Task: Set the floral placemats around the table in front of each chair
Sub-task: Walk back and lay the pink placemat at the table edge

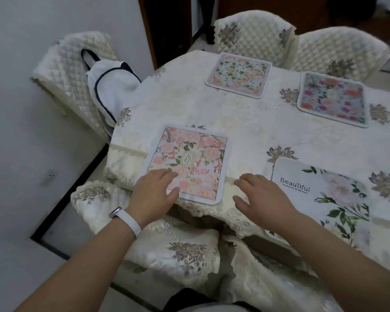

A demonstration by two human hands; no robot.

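On the surface (245, 122), the near-left placemat (189, 158) and near-right placemat (329, 199) lie at the front edge, the far-left placemat (239, 75) and far-right placemat (332, 99) behind them.

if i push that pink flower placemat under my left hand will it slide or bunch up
Probably slides rather than bunches: the pink placemat lies flat with crisp edges, so it looks thin and fairly stiff. Likely light too. The soft tablecloth beneath may wrinkle and drag with it.

Bare forearms (88, 262), white wristband (126, 219), left wrist
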